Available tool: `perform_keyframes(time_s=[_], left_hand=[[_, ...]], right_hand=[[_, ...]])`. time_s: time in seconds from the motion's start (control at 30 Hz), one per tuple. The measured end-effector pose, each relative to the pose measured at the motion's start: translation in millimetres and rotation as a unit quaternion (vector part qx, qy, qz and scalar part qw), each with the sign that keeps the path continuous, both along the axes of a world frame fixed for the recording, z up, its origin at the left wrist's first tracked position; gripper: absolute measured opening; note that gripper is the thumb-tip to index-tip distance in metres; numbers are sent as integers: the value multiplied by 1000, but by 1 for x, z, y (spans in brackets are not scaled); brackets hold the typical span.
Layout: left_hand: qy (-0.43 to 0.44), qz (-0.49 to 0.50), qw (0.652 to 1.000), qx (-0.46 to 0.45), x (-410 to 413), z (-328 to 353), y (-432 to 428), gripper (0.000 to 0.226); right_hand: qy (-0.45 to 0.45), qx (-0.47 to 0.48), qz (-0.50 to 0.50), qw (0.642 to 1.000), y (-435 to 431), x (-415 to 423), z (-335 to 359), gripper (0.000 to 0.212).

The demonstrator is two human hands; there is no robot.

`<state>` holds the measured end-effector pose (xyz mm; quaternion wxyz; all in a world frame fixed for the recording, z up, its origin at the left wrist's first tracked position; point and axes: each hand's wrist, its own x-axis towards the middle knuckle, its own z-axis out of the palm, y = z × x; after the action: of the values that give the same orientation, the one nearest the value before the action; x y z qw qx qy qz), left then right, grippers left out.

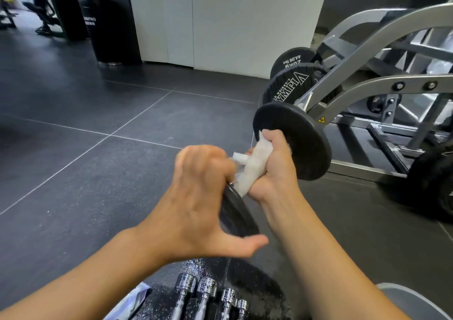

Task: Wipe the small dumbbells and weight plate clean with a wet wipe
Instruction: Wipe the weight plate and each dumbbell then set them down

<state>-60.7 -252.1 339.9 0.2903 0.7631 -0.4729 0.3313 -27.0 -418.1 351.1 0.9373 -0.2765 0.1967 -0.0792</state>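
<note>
Two hands hold a small dumbbell (301, 143) in mid-air at the centre of the frame, its handle slanting from lower left to upper right. The right hand (274, 165) is clenched round a white wet wipe (252, 170) that wraps the handle, just below the far disc (294, 128). The left hand (196, 204) is blurred; its fingers (220, 165) curl over the top edge of the near disc (235, 211), with the thumb spread out beneath.

At the bottom centre, four chrome bars (206, 292) lie side by side on a black surface speckled with droplets (257, 283). A pale packet (132, 300) lies just left of them. On the right stands a grey gym machine (367, 86) loaded with large black plates (291, 84). Dark floor tiles (98, 123) fill the left of the frame.
</note>
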Motion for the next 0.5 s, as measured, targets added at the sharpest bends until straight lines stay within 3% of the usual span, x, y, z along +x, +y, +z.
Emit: perform_keyframes(time_s=[0.07, 0.1, 0.17, 0.2, 0.23, 0.27, 0.33, 0.37, 0.4, 0.43, 0.5], left_hand=[[-171, -19, 981, 92, 2, 2, -4, 72], [-177, -47, 979, 85, 3, 3, -6, 64], [-23, -96, 993, -64, 2, 11, -7, 47], [93, -77, 977, -173, 2, 12, -6, 38], [234, -34, 932, -274, 3, 13, -4, 35], [398, -10, 849, -346, 6, 13, -1, 38], [698, -36, 600, -390, 10, 9, 4, 65], [780, -75, 492, -379, 8, 8, 4, 80], [815, -116, 421, -382, 5, 9, 3, 91], [820, -142, 390, -394, 2, 10, 0, 91], [804, -146, 409, -406, -5, 14, -8, 75]], right_hand=[[31, 2, 12, 999, 3, 2, -3, 32], [32, 12, 15, 999, 3, 1, -3, 31], [5, 49, -4, 999, 4, -1, 1, 33], [-14, 61, -13, 998, 4, -2, 3, 38], [-33, 67, -15, 997, 4, -4, 7, 40], [-51, 70, -13, 996, 4, -6, 8, 42], [-95, 69, 0, 993, 4, -10, 11, 44], [-117, 65, 10, 991, 5, -11, 11, 44], [-135, 60, 24, 989, 6, -12, 12, 44], [-147, 57, 36, 987, 7, -12, 12, 45], [-154, 62, 40, 985, 9, -11, 13, 45]])
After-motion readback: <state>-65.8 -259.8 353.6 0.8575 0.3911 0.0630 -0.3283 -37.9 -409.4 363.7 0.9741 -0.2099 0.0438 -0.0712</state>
